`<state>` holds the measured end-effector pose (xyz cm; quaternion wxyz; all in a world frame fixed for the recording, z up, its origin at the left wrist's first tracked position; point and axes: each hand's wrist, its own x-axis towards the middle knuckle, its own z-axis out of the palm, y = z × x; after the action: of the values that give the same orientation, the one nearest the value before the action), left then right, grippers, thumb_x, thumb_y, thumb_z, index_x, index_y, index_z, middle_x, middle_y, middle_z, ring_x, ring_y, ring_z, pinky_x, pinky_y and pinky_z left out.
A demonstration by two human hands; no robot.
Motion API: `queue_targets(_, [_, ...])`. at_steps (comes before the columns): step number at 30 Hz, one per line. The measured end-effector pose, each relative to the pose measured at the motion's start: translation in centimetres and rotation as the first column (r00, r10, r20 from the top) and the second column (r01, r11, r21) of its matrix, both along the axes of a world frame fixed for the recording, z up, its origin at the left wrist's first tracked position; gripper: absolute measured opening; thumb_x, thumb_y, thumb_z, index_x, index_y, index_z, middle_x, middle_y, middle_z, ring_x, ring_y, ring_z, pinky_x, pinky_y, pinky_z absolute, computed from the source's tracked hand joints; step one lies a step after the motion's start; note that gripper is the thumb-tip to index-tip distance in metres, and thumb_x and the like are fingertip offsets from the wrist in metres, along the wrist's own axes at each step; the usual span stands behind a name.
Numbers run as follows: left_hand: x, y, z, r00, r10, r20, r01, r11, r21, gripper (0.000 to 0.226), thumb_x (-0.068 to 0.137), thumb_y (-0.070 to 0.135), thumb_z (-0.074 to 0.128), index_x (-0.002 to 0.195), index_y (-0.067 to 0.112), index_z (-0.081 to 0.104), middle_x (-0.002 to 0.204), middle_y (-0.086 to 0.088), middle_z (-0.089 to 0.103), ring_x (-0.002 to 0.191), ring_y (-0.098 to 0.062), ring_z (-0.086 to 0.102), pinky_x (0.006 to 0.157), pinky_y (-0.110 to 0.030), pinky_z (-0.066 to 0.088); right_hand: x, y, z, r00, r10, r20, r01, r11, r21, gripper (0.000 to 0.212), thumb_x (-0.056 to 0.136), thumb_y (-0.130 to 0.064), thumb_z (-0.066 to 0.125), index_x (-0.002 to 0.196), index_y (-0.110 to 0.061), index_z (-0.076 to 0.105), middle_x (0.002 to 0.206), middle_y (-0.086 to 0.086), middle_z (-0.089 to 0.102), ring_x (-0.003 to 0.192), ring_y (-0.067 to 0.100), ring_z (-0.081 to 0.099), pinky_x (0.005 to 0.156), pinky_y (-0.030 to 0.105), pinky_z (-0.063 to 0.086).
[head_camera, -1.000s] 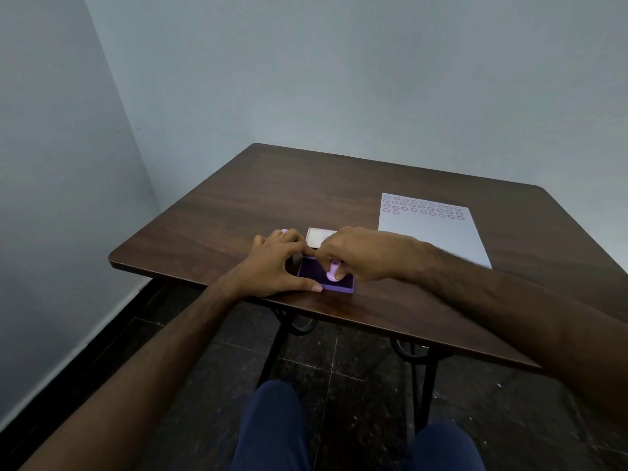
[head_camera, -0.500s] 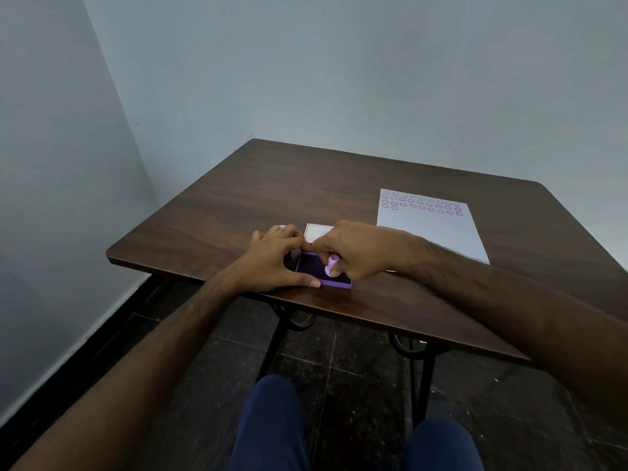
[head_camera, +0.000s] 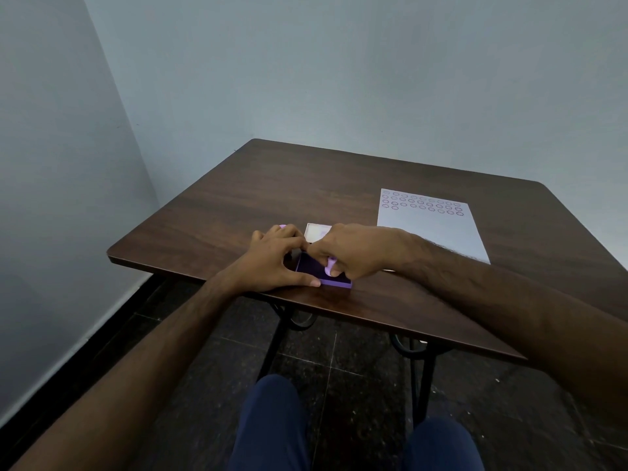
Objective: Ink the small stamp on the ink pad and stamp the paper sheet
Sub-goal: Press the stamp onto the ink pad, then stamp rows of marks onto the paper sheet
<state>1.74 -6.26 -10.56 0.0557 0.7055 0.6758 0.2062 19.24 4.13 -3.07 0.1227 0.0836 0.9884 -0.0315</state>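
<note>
Stamp (head_camera: 330, 265), small and light purple, stood on the dark ink pad (head_camera: 314, 266); it looked pressed down there, so that its bottom could soak up ink; the right hand (head_camera: 353, 250) was closed around it, pinching its little handle with finger and thumb; the pad sat near the close edge of the bench (head_camera: 238, 198), just in front of the person, where both hands could reach it easily; the left hand (head_camera: 272, 258) lay beside the pad with its fingers bent around the left side and its thumb stretched along the near edge; I think it was keeping the pad from sliding while the stamp pushed down; it was not closed on anything, only resting and bracing; the right wrist was bent and the arm came in from the right, low over the bench; a white lid (head_camera: 314, 230) lay just behind the hands; the paper sheet (head_camera: 431, 229) waited to the right and farther away, with rows of round purple marks along its far end and plenty of bare space below them; the stamp would have to go there next.
</note>
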Motion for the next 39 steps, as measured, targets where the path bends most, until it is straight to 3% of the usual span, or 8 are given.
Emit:
queue_targets(6, [0.0, 0.0, -0.2, 1.0, 0.002, 0.001, -0.002, 1.0, 0.025, 0.064, 0.065, 0.084, 0.057, 0.11, 0.039, 0.062, 0.113, 0.015, 0.048, 0.107, -0.005, 0.038, 0.087, -0.036, 0.027, 0.0, 0.0, 0.1, 1.0, -0.013, -0.004, 0.013, 1.0, -0.01, 0.011, 0.088, -0.012, 0.063, 0.082, -0.015, 0.053, 0.076, -0.004, 0.057, 0.075, 0.018, 0.055, 0.07, 0.037, 0.049])
queue_targets(10, [0.0, -0.1, -0.1, 1.0, 0.002, 0.0, -0.002, 1.0, 0.016, 0.063, 0.066, 0.083, 0.058, 0.11, 0.038, 0.062, 0.114, 0.015, 0.048, 0.107, -0.005, 0.038, 0.087, -0.036, 0.027, -0.3, -0.2, 0.0, 0.999, -0.036, 0.008, 0.036, 0.999, 0.019, 0.026, 0.088, -0.012, 0.062, 0.073, -0.024, 0.044, 0.073, -0.008, 0.051, 0.076, 0.018, 0.054, 0.074, 0.04, 0.052])
queue_targets(15, [0.1, -0.1, -0.1, 1.0, 0.008, -0.007, -0.008, 1.0, 0.025, 0.064, 0.066, 0.083, 0.057, 0.111, 0.038, 0.063, 0.114, 0.013, 0.05, 0.106, -0.006, 0.039, 0.087, -0.037, 0.03, 0.2, 0.1, 0.7, 0.999, 0.033, 0.037, -0.032, 0.999, -0.029, 0.015, 0.09, -0.011, 0.063, 0.083, -0.016, 0.051, 0.082, -0.001, 0.06, 0.08, 0.018, 0.055, 0.071, 0.033, 0.046])
queue_targets(20, [0.1, -0.1, 0.1, 1.0, 0.012, -0.002, -0.012, 1.0, -0.005, 0.067, 0.065, 0.084, 0.055, 0.111, 0.036, 0.063, 0.115, 0.013, 0.05, 0.108, -0.006, 0.039, 0.09, -0.038, 0.03, -0.6, 0.3, 0.4, 0.998, -0.034, 0.059, 0.037, 0.998, -0.057, 0.03, 0.09, -0.011, 0.062, 0.073, -0.025, 0.042, 0.073, -0.012, 0.048, 0.068, 0.006, 0.047, 0.06, 0.021, 0.035])
queue_targets(26, [0.0, -0.2, 0.4, 0.999, 0.004, -0.04, -0.003, 1.0, 0.008, 0.071, 0.067, 0.085, 0.055, 0.121, 0.041, 0.061, 0.114, 0.016, 0.048, 0.108, -0.004, 0.038, 0.085, -0.034, 0.025, 1.0, 1.6, 1.7, 0.995, -0.084, -0.061, 0.067, 0.968, -0.244, 0.017, 0.088, -0.022, 0.071, 0.092, -0.009, 0.062, 0.085, 0.004, 0.066, 0.073, 0.013, 0.058, 0.06, 0.023, 0.04])
queue_targets(30, [-0.5, -0.3, 0.8, 0.994, 0.027, -0.11, -0.029, 0.999, -0.021, 0.077, 0.069, 0.09, 0.047, 0.13, 0.045, 0.055, 0.118, 0.017, 0.047, 0.112, -0.006, 0.04, 0.083, -0.033, 0.023, 4.0, 3.9, 1.7, 0.835, -0.424, -0.35, 0.039, 0.68, -0.733, 0.02, 0.088, -0.022, 0.073, 0.097, -0.004, 0.069, 0.089, 0.011, 0.075, 0.074, 0.013, 0.062, 0.063, 0.021, 0.048])
queue_targets(35, [-1.3, -0.4, 0.9, 0.968, 0.115, -0.223, -0.111, 0.993, 0.029, 0.079, 0.071, 0.092, 0.038, 0.137, 0.048, 0.046, 0.134, 0.014, 0.051, 0.122, -0.007, 0.041, 0.087, -0.034, 0.022, 8.1, 7.0, -0.9, 0.567, -0.801, -0.19, -0.234, 0.064, -0.97, 0.023, 0.092, -0.002, 0.063, 0.115, 0.001, 0.065, 0.098, 0.009, 0.074, 0.085, 0.012, 0.07, 0.077, 0.019, 0.057])
queue_targets(39, [-1.3, -0.4, 1.3, 0.947, 0.144, -0.286, -0.137, 0.99, 0.045, 0.082, 0.072, 0.093, 0.037, 0.138, 0.045, 0.044, 0.13, 0.017, 0.052, 0.116, -0.006, 0.044, 0.088, -0.034, 0.027, 10.3, 8.2, -2.5, 0.425, -0.899, -0.102, -0.294, -0.031, -0.955, 0.022, 0.099, -0.008, 0.053, 0.119, 0.0, 0.058, 0.105, 0.022, 0.075, 0.099, 0.029, 0.074, 0.083, 0.031, 0.061])
